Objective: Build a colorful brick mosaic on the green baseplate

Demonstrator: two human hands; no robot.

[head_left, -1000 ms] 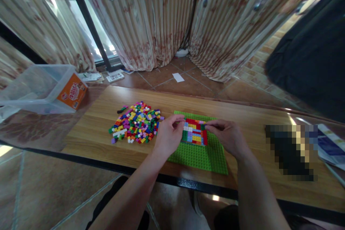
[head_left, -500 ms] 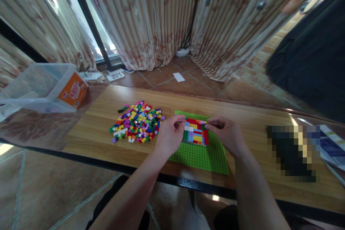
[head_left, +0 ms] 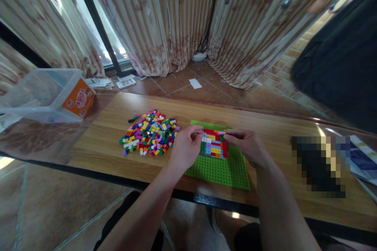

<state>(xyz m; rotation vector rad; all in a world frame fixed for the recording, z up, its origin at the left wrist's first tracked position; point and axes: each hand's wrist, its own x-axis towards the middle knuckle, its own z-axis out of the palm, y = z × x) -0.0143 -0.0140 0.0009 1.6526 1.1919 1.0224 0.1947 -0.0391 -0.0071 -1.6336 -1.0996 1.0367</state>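
On the green baseplate [head_left: 218,174] lies a flat multicoloured panel of building bricks [head_left: 216,151], with red along its top and right side. My left hand [head_left: 188,147] is at the panel's upper left corner, thumb and forefinger pinched, and a small green building brick [head_left: 203,129] shows at the fingertips. At the upper right edge my right hand [head_left: 246,143] pinches a small yellow building brick [head_left: 224,133], its fingertips touching the panel's top row. Fingers hide part of both bricks.
A heap of loose bricks [head_left: 151,133] spreads over the wooden table [head_left: 100,141] left of the baseplate. A clear plastic bin [head_left: 44,98] with an orange label stands beyond the table's left end. At the right lie a pixelated dark object [head_left: 318,168] and papers [head_left: 362,160].
My right hand has shifted slightly left along the panel's top edge, its fingertips closer to the top row. The left hand stays in nearly the same place.
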